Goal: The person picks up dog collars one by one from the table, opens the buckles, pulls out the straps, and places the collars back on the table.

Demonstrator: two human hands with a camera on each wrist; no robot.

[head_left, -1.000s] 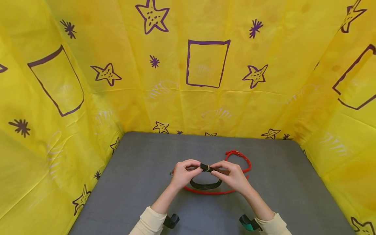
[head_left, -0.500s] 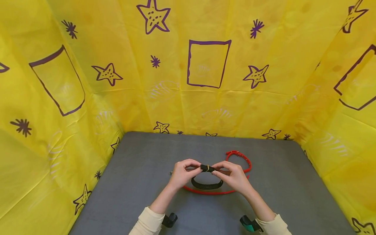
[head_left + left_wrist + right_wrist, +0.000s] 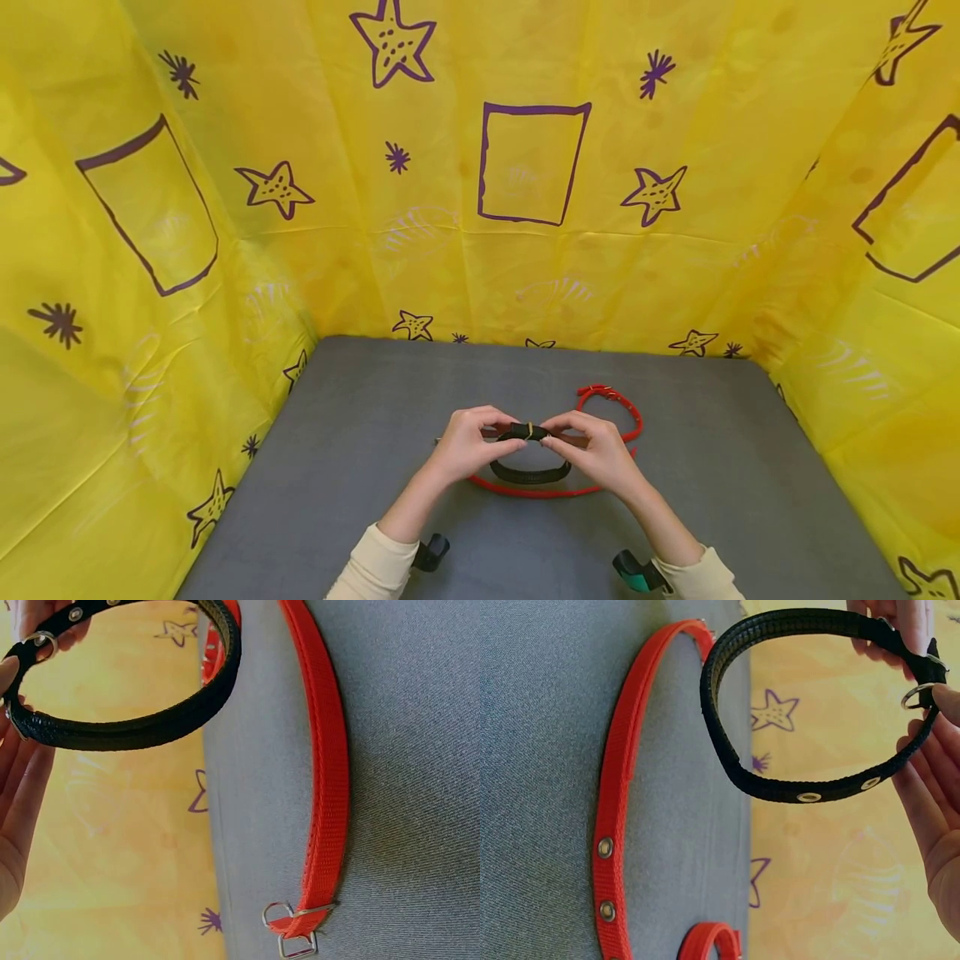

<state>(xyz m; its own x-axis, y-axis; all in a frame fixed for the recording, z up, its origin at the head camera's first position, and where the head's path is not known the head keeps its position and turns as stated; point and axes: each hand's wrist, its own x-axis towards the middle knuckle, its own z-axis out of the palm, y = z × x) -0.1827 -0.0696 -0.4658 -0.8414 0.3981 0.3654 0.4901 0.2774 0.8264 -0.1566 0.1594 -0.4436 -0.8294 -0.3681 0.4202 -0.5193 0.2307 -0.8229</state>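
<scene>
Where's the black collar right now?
In the head view, the black collar is low, slightly right of centre, held between the left hand and right hand over the gray table, near the long red strap.

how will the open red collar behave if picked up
The open red collar probably bends readily, since it looks woven. It may hold some curve, as it lies arced. The metal hardware could weigh one end down.

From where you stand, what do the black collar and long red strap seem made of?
Black collar: perhaps leather or imitation leather, given its softly glossy surface. Long red strap: likely synthetic webbing, matte, with a visible ribbed weave.
</scene>
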